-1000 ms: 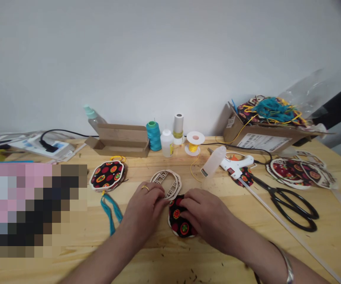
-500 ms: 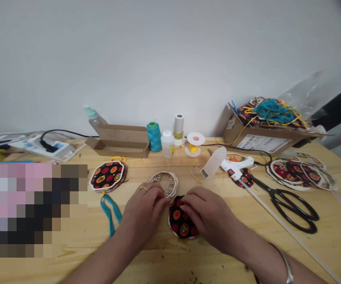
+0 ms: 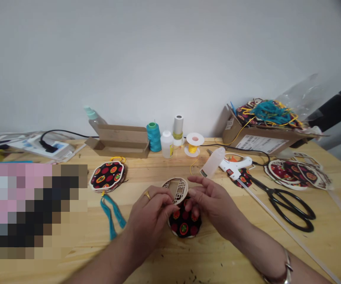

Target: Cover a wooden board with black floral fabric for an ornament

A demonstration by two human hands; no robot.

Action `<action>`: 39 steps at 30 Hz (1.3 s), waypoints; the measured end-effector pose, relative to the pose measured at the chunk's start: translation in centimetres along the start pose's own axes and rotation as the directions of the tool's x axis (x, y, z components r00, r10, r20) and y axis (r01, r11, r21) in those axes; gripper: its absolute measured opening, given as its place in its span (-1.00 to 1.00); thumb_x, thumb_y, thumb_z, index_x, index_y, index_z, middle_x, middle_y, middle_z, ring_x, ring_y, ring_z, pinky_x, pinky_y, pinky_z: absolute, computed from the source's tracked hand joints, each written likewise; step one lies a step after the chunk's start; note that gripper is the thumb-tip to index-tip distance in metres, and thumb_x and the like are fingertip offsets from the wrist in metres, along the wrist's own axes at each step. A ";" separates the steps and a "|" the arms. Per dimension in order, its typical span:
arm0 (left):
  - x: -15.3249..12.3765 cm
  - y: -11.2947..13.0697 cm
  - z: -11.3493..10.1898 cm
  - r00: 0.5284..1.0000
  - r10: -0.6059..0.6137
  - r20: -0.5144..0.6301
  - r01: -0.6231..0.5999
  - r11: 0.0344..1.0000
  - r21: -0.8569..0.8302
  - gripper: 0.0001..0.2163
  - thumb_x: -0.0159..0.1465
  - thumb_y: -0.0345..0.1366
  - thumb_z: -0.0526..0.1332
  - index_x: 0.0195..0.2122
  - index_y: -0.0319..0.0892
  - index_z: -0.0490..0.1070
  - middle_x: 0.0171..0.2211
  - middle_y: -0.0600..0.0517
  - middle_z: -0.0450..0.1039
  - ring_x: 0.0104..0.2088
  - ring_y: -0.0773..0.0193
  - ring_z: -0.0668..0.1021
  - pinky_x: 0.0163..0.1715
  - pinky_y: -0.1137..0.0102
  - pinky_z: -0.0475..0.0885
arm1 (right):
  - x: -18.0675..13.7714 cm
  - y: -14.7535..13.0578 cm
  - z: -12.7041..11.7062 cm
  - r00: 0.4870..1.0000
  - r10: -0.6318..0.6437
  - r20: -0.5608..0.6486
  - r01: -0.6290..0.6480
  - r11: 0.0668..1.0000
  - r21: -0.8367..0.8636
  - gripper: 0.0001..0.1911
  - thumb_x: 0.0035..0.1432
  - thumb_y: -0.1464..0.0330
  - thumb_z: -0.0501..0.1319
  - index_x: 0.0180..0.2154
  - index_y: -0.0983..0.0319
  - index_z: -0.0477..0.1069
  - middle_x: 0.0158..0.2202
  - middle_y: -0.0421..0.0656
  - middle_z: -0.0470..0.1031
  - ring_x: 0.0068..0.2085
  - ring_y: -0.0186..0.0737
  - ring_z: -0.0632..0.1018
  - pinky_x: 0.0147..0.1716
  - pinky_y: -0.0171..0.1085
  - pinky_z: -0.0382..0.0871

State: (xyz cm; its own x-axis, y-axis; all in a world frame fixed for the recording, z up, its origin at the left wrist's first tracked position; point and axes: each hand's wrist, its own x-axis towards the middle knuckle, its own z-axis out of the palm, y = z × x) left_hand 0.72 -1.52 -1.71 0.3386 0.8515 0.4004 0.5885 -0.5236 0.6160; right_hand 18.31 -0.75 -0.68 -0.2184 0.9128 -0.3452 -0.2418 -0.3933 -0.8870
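Note:
My left hand (image 3: 152, 215) pinches the near edge of a pale wooden lattice frame (image 3: 176, 188) and holds it tilted up above the table. My right hand (image 3: 211, 205) hovers at the frame's right side with fingers loosely spread, touching or nearly touching it. Beneath both hands a round black fabric piece with red and green flowers (image 3: 185, 225) lies flat on the wooden table (image 3: 170, 260). A ring shows on my left hand, a bracelet on my right wrist.
A stack of similar fabric pieces (image 3: 107, 176) with a teal tassel (image 3: 112, 211) lies left. A white glue gun (image 3: 232, 165), a squeeze bottle (image 3: 213, 162), black scissors (image 3: 288, 201) and glue sticks lie right. Thread spools (image 3: 153, 136) and cardboard boxes (image 3: 261, 136) stand at the back.
The wooden frame was lying flat on the table behind my hands; my left hand has lifted it and tilted it up over the fabric piece. My right hand came off the fabric and opened.

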 end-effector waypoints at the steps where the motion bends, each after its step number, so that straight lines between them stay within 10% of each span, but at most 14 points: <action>1: -0.1 0.1 0.0 1.000 0.008 0.009 -0.008 1.000 -0.013 -0.92 0.18 -0.44 0.18 -0.44 -0.15 0.34 -0.37 0.06 0.42 -0.32 0.32 0.45 -0.31 0.44 0.36 | 0.0 -0.1 0.0 1.000 -0.004 0.008 0.003 1.000 0.026 -0.49 -0.09 0.25 0.31 -0.12 0.27 0.20 -0.60 -0.25 0.45 -0.61 -0.38 0.41 -0.67 -0.43 0.18; 16: -0.3 0.7 -0.3 0.999 0.048 0.006 -0.048 0.997 -0.061 -0.90 0.18 -0.48 0.17 -0.42 -0.14 0.34 -0.35 0.05 0.41 -0.30 0.32 0.44 -0.30 0.45 0.36 | -0.3 0.0 -0.2 0.987 -0.080 0.142 0.061 0.989 0.131 -0.54 -0.09 0.37 0.34 -0.14 0.19 0.21 -0.31 -0.21 0.41 -0.52 -0.43 0.45 -0.65 -0.47 0.21; 23: -0.3 0.8 -0.3 0.996 0.083 0.028 -0.081 0.994 -0.079 -0.89 0.19 -0.50 0.15 -0.43 -0.15 0.33 -0.37 0.04 0.40 -0.32 0.32 0.44 -0.31 0.44 0.38 | -0.4 0.0 -0.1 0.985 -0.060 0.162 0.019 0.970 0.242 -0.57 -0.09 0.33 0.34 -0.17 0.24 0.24 -0.48 -0.26 0.42 -0.57 -0.42 0.46 -0.67 -0.48 0.21; 39: -0.5 0.3 -0.3 0.985 0.171 -0.035 -0.168 0.983 0.077 -0.90 0.20 -0.50 0.13 -0.36 -0.17 0.36 -0.33 0.01 0.43 -0.27 0.33 0.48 -0.25 0.49 0.39 | -1.0 0.0 0.5 0.970 -0.021 0.244 0.034 0.998 -0.051 -0.79 -0.10 0.38 0.32 -0.35 0.27 0.39 -0.51 -0.27 0.43 -0.51 -0.44 0.42 -0.51 -0.42 0.27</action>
State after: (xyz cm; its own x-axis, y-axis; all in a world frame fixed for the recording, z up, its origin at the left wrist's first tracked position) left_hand 0.52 -2.08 -1.52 0.4085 0.7480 0.5232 0.5777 -0.6556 0.4862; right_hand 18.10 -1.71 -0.18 -0.4372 0.8663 -0.2418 -0.2008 -0.3561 -0.9126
